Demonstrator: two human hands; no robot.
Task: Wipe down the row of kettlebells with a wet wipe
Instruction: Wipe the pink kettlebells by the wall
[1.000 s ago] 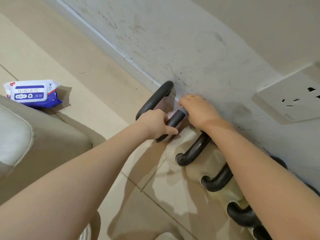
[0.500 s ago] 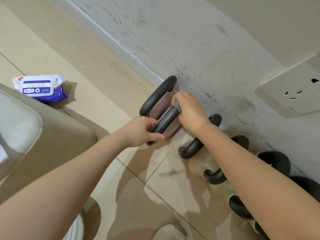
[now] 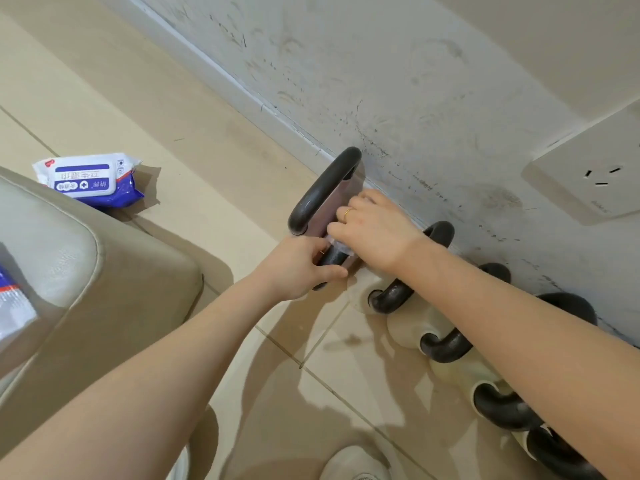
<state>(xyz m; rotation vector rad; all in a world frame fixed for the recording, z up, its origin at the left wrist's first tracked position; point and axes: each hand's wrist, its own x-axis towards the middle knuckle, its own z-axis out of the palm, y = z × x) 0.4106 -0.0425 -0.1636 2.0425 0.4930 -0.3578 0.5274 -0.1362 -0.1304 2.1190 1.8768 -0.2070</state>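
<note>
Several kettlebells with black handles stand in a row along the wall. The second from the far end has a black handle (image 3: 334, 258) and a pinkish body. My left hand (image 3: 301, 268) grips the near end of that handle. My right hand (image 3: 372, 230) is wrapped over the same handle just beyond it, pressing a white wet wipe (image 3: 341, 245) around the bar. Only an edge of the wipe shows between my hands. The farthest kettlebell handle (image 3: 322, 188) stands free beside them. Cream-bodied kettlebells (image 3: 412, 327) continue to the right, partly behind my right forearm.
A blue and white pack of wet wipes (image 3: 88, 180) lies on the tiled floor at the left. A beige cushioned seat (image 3: 69, 271) fills the left foreground. A wall socket (image 3: 595, 178) sits at the right. A white shoe (image 3: 356, 462) shows at the bottom.
My right hand has slid with the wipe down the handle from its far end toward my left hand. My left hand keeps its hold on the near end.
</note>
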